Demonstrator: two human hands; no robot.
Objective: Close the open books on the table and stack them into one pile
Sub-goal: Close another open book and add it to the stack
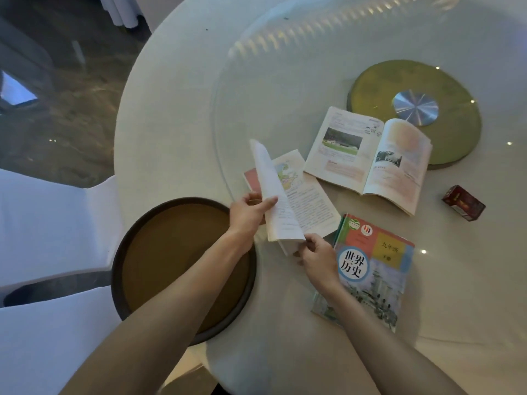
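Note:
A half-open book (302,192) lies near the middle of the white round table (176,115), its left block of pages lifted upright. My left hand (248,212) holds that raised block from the left. My right hand (316,256) grips the book's near corner at the spine. A second book (365,155) lies wide open beyond it to the right. A closed textbook (373,269) with a colourful cover rests flat on the near right, partly under my right forearm.
A round brown tray (171,252) sits at the table's near left edge. A green disc (413,81) with a silver hub lies under the glass turntable at the back right. A small red box (463,206) stands at right. White-covered chairs (42,223) flank the left.

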